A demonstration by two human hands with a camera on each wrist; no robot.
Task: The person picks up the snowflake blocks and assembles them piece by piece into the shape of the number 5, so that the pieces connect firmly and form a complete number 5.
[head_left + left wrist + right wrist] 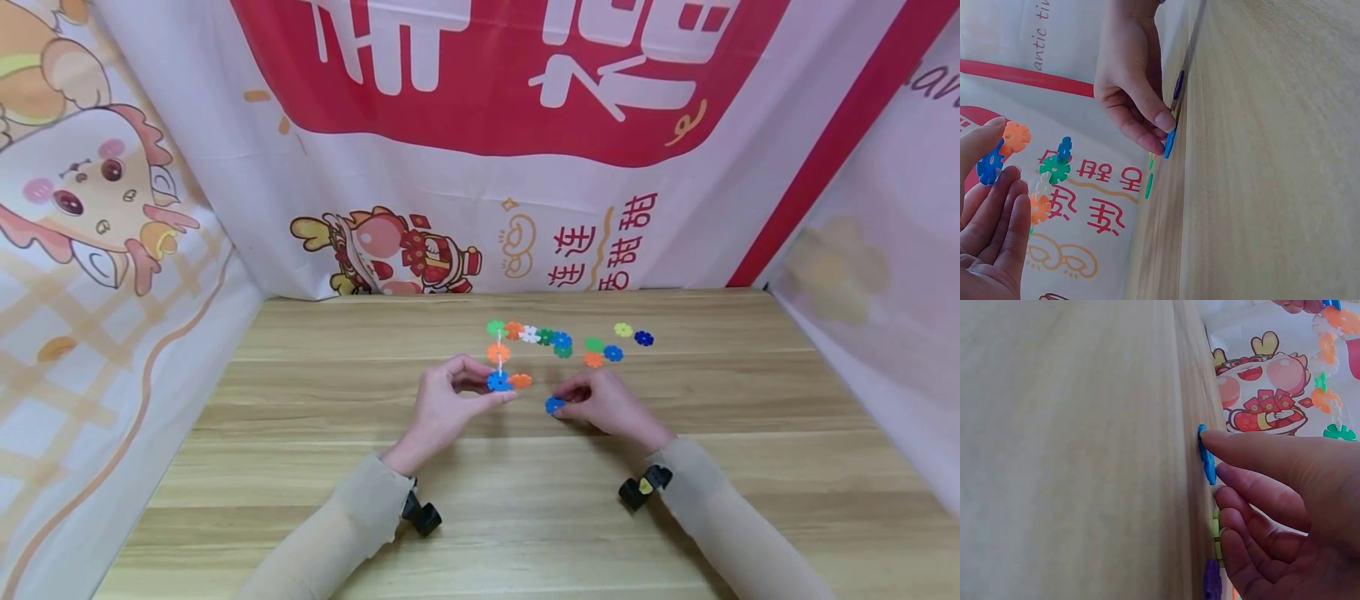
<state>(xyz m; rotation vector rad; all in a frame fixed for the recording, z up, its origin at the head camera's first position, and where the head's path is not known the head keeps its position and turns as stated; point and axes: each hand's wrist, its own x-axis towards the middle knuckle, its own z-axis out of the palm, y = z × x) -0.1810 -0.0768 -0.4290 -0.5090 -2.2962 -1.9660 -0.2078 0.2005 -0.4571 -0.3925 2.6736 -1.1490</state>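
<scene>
- Linked chain (514, 331): flower-shaped plastic discs joined edge to edge, in orange, white, greens and blue; the left wrist view shows it raised above the surface (315, 375).
- Left hand (442, 406): at the near end of the linked chain, its fingers clamped on the blue end disc (496, 382), thumb on one side and fingertips on the other.
- Orange side disc (521, 381): joined to the blue end disc, on the right of the linked chain's near end, projecting past the left hand's fingertips.
- Right hand (609, 407): to the right of the linked chain's near end, thumb and index finger pinching the loose blue disc (553, 405) by its edges.
- Loose blue disc: between the right hand's fingertips, near the linked chain but apart from it; whether it touches the surface cannot be told.
- Spare discs, lying to the right of the linked chain: light green (594, 343), orange (593, 360) and blue (613, 353) close together, with yellow-green (622, 330) and dark blue (644, 338) farther off.
- Printed cloth (420, 179): hanging beyond the linked chain, behind the surface.
</scene>
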